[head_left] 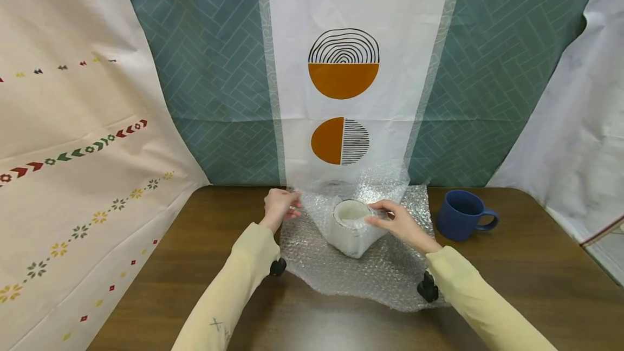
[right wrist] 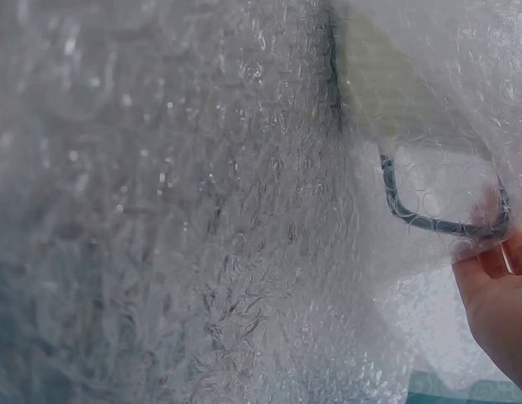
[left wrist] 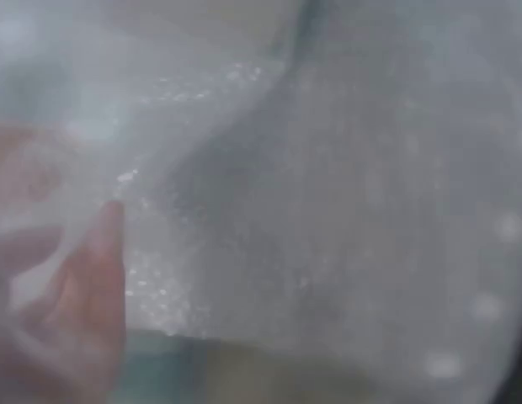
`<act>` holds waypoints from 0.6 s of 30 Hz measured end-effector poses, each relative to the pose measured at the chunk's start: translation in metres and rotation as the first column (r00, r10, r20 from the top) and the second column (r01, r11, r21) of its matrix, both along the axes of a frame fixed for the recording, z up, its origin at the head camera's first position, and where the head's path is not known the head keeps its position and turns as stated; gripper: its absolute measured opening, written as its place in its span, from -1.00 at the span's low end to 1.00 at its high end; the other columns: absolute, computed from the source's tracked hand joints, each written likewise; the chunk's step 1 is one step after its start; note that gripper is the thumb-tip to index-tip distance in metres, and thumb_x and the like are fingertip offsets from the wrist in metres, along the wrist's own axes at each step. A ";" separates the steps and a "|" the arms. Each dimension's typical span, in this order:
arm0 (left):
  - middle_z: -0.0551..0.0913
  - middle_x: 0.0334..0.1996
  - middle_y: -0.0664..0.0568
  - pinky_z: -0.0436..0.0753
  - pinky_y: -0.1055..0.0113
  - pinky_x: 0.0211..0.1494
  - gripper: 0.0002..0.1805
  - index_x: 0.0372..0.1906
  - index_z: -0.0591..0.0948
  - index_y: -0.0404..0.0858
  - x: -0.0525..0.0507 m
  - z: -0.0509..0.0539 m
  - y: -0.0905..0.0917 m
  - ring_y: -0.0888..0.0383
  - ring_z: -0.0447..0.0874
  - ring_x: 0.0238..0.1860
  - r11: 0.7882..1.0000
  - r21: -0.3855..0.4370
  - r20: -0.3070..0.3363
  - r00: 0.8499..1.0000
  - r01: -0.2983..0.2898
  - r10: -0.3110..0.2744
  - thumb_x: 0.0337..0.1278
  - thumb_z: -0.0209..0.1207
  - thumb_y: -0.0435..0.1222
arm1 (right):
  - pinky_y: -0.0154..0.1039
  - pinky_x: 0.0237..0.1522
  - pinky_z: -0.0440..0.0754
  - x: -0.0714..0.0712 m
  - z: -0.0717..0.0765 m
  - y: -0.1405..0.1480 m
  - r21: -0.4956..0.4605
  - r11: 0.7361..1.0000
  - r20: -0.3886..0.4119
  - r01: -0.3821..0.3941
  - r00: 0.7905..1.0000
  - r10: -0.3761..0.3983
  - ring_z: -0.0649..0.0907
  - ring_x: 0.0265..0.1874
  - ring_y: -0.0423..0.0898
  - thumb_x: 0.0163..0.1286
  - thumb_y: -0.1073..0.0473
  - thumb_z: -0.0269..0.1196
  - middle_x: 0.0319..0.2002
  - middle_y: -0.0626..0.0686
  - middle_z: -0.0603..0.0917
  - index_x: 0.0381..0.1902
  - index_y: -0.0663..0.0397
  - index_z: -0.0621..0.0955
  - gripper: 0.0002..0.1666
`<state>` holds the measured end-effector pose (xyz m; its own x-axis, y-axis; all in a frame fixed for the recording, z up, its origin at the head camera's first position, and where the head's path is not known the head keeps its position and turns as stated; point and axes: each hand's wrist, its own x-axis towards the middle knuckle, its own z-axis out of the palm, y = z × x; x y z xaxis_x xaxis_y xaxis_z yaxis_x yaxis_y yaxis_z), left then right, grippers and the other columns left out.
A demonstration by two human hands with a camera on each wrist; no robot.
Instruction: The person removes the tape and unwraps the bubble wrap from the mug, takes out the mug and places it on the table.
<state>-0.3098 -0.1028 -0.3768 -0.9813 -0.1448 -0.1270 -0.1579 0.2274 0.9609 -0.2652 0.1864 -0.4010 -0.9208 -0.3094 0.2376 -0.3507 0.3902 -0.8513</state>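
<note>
A white cup with a dark rim (head_left: 347, 234) stands upright on a sheet of bubble wrap (head_left: 331, 272), and part of the sheet is folded up around its sides. The left hand (head_left: 281, 207) pinches the upper left part of the wrap, apart from the cup. In the left wrist view the fingers (left wrist: 97, 286) show blurred beside the clear sheet. At the cup's right side, the right hand (head_left: 397, 225) pinches raised wrap close to the rim. The right wrist view shows the dark rim (right wrist: 438, 225) through the bubbles, with the right fingertips (right wrist: 473, 273) just below it.
A blue mug (head_left: 453, 225) stands right of the wrap, its handle pointing right. The wooden table (head_left: 180, 286) runs back to a hanging cloth with round prints (head_left: 343, 80). A patterned cream cloth (head_left: 97, 188) hangs on the left, a white one (head_left: 570, 140) on the right.
</note>
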 end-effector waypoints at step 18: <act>0.63 -0.30 -0.23 0.58 0.14 -0.23 -0.75 -0.14 0.60 -0.45 -0.005 0.022 0.006 -0.07 0.63 -0.31 0.984 -0.060 -0.096 0.981 0.165 -0.171 0.13 0.16 -0.34 | 0.12 0.12 0.20 0.021 0.030 -0.009 -0.006 1.000 0.017 -0.007 1.000 0.007 0.37 0.03 0.27 0.22 0.31 0.23 0.00 0.36 0.44 -0.04 0.47 0.47 -0.60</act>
